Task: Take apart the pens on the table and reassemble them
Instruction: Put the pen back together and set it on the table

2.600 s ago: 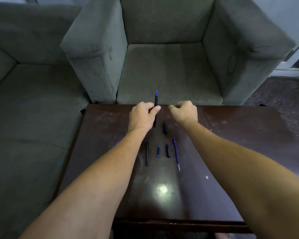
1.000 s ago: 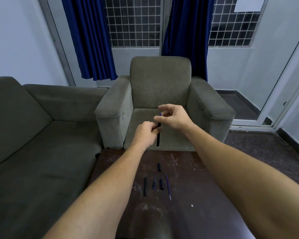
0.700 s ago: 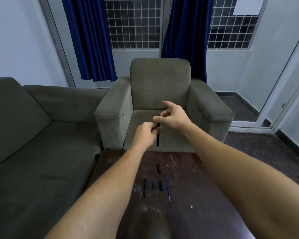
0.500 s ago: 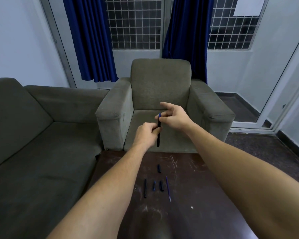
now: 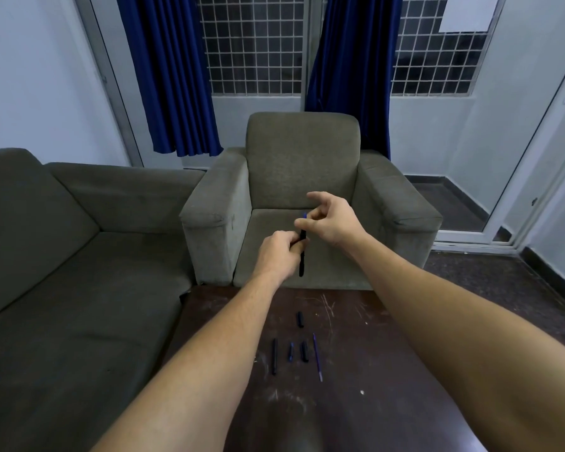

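I hold a dark pen (image 5: 302, 261) upright in the air above the far edge of the table (image 5: 388, 370). My left hand (image 5: 279, 256) grips its barrel in the middle. My right hand (image 5: 331, 220) pinches the blue tip end at the top with thumb and forefinger, its other fingers spread. Loose pen parts lie on the table below: a black cap (image 5: 300, 319), a long black barrel (image 5: 274, 355), a short blue piece (image 5: 290, 351), a short black piece (image 5: 304, 351) and a thin blue refill (image 5: 317, 357).
A grey armchair (image 5: 302, 164) stands right behind the table. A grey sofa (image 5: 79, 256) runs along the left. Blue curtains and a grilled window are at the back, a glass door at the right.
The view has lifted from the table to the room. Both hands rose with the pen, and my right hand went to the pen's top end, its free fingers now spread wider.
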